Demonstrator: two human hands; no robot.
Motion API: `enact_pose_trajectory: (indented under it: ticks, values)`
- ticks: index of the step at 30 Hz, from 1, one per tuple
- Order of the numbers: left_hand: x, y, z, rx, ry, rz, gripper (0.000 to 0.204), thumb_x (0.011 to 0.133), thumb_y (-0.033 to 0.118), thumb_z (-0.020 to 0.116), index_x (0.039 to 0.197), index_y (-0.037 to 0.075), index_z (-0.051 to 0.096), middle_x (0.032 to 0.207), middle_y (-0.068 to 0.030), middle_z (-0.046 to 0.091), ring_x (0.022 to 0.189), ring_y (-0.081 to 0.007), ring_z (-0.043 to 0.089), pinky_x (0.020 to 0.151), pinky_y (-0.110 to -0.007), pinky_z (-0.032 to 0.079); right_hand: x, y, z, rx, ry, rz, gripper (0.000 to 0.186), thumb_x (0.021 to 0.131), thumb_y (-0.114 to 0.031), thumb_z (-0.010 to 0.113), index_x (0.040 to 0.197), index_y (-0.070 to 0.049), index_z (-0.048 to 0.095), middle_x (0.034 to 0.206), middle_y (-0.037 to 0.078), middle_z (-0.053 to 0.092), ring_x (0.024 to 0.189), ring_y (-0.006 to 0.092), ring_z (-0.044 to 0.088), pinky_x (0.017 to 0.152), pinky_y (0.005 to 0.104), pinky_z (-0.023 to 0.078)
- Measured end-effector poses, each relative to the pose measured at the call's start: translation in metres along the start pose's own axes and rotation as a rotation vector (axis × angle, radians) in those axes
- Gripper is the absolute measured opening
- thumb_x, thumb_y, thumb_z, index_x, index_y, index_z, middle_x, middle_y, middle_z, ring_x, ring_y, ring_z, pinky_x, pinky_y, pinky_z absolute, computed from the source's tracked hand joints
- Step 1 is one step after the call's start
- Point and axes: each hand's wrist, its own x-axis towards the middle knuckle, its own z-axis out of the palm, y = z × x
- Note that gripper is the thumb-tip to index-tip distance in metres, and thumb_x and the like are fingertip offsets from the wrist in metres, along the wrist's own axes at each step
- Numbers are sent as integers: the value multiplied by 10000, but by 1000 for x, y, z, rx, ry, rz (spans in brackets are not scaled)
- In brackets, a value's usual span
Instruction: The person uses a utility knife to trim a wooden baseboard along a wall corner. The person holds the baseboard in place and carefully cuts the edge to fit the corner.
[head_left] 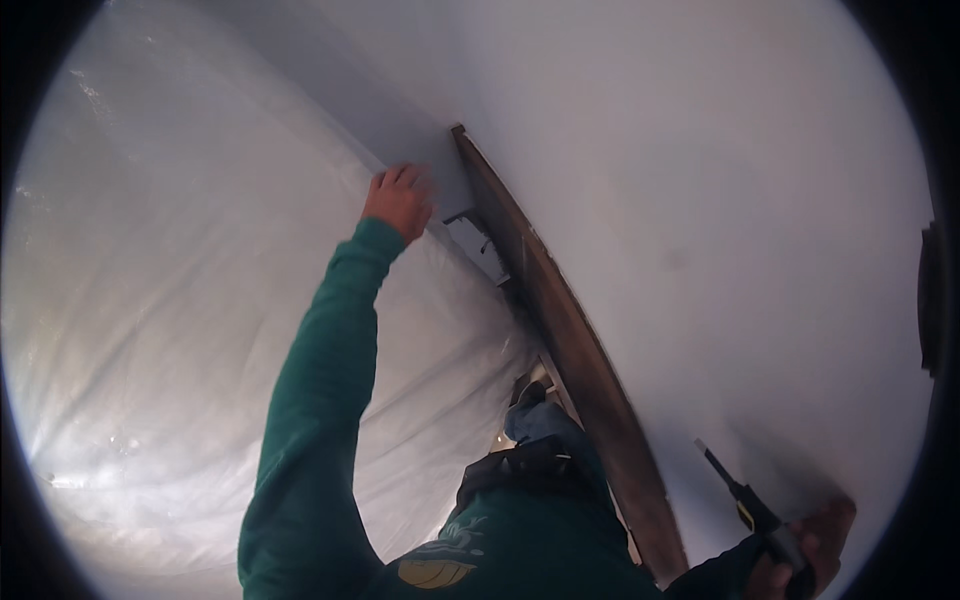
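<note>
My left hand is raised at the edge of a large translucent plastic sheet, beside a white wall surface. Its fingers look bent and are partly smeared by motion, so whether they grip the sheet's edge cannot be told. At the lower right, my right hand is closed around a black-and-yellow hand tool with a slim dark shaft and a pale, narrow tip. The tool points up and to the left, near the white wall. Part of the right hand lies in shadow.
A long dark brown wooden board runs diagonally along the white wall, between the sheet and my right side. A dark bracket-like piece juts out by an opening near the board's upper part. Another dark object shows at the far right.
</note>
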Motion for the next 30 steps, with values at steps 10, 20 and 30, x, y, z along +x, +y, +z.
enact_pose_trajectory:
  ticks: [10, 20, 30]
  values:
    - [44, -35, 34, 506, -738, -255, 571, 1040, 566, 458, 1304, 123, 702, 1375, -60, 643, 1442, -241, 409, 1253, -485, 143, 35, 20, 139, 214, -238, 307, 400, 957, -430, 642, 1072, -47, 614, 723, 84, 577, 643, 214, 512, 768, 482, 444]
    - [46, -34, 43, 574, -744, -271, 527, 1028, 541, 485, 1243, 126, 728, 1308, -41, 662, 1351, -241, 467, 1206, -483, 194, 31, 40, 140, 157, -374, 125, 512, 815, -210, 657, 1294, -44, 591, 757, 80, 606, 639, 189, 566, 735, 458, 459]
    - [30, -20, 52, 705, -623, -258, 570, 1022, 529, 465, 1317, 80, 652, 1309, -96, 637, 1342, -250, 478, 1224, -484, 181, 21, 35, 142, 79, -261, 81, 431, 840, -211, 638, 1224, -20, 596, 730, 116, 596, 637, 225, 547, 711, 490, 461]
